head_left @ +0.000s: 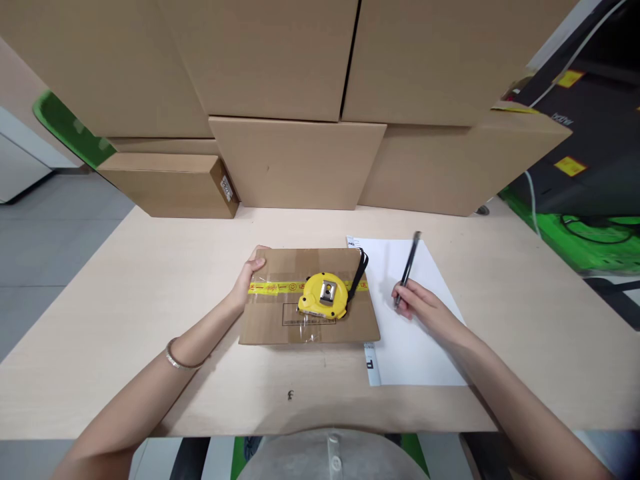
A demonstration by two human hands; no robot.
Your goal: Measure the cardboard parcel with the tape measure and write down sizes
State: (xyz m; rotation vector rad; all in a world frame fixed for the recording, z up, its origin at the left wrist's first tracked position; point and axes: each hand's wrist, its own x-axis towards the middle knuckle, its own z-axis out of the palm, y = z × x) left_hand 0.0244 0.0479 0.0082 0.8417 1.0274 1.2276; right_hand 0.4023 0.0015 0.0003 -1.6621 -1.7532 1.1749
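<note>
Along the back edge, stacked cartons [295,160] walled off the view, with one smaller box [170,183] lying at the left. Below them the pale wood surface [150,280] ran the full width. White sheet [415,347] lay flat right of centre, with a printed strip down its left border. Flat cardboard parcel [270,327] sat at centre, overlapping the sheet's left edge, with a yellow tape band across its top face. Yellow tape measure [324,297] rested on the parcel, over the band, clip side up. Its black strap [361,273] trailed toward the parcel's far right corner. My left fingers [256,265] were wrapped over the parcel's left edge, thumb on top, gripping it; bracelet [183,360] on that wrist. My right fingers [406,297] were pinched narrow on a dark pen [410,263]. The pen's barrel tilted away from me and its lower end was down at the sheet; couldn't tell whether the tip touched. Small dark speck [291,395] lay on the surface near my edge, too small to identify.
</note>
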